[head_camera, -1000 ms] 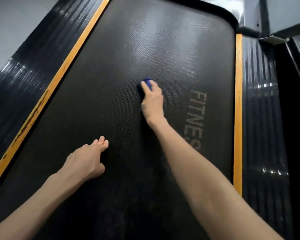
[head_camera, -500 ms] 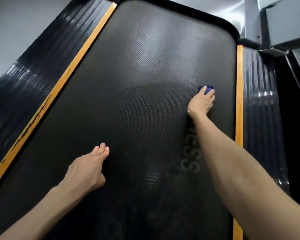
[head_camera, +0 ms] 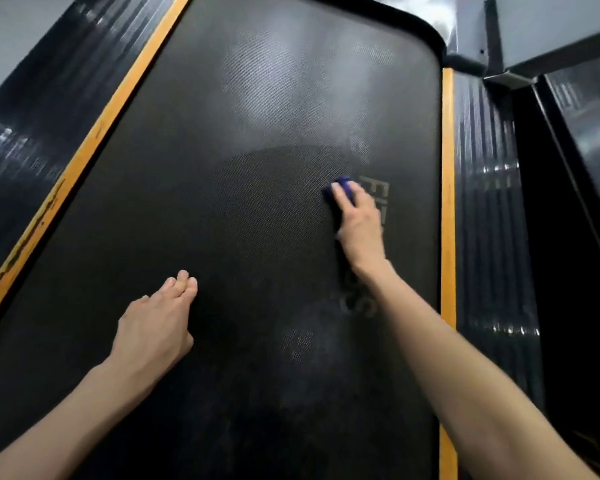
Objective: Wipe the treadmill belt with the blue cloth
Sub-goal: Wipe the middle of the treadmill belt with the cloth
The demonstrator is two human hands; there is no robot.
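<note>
A strip of pale grey floor (head_camera: 11, 32) shows at the far left. Beside it runs the left side rail (head_camera: 32, 133), black and ribbed, catching streaks of light. Along its inner edge lies the left orange strip (head_camera: 94, 133), scuffed dark in places toward the near end.

The treadmill belt (head_camera: 257, 133) fills the middle, black with a fine dotted texture. Its far end is rounded and carries a pale, hazy sheen, while a darker, arc-topped patch sits across the centre. More dull blotches lie nearer the person.

The left hand (head_camera: 153, 327) rests on the belt's near left part, its fingers straight, pressed together and holding nothing.

To the right, well apart from it, the right hand (head_camera: 359, 226) reaches further up the belt. Its fingers curve over the blue cloth (head_camera: 340, 186) and grip it against the belt. The cloth is bunched small, only its far edge peeking out past the fingertips. Just right of it runs grey lettering (head_camera: 381, 195) printed on the belt, partly covered by the hand and forearm.

Further right come the right orange strip (head_camera: 447, 202) and the ribbed right side rail (head_camera: 482, 237). Past them lie a grey frame upright (head_camera: 492, 32) at the top and a dark neighbouring machine (head_camera: 582, 140) at the edge
</note>
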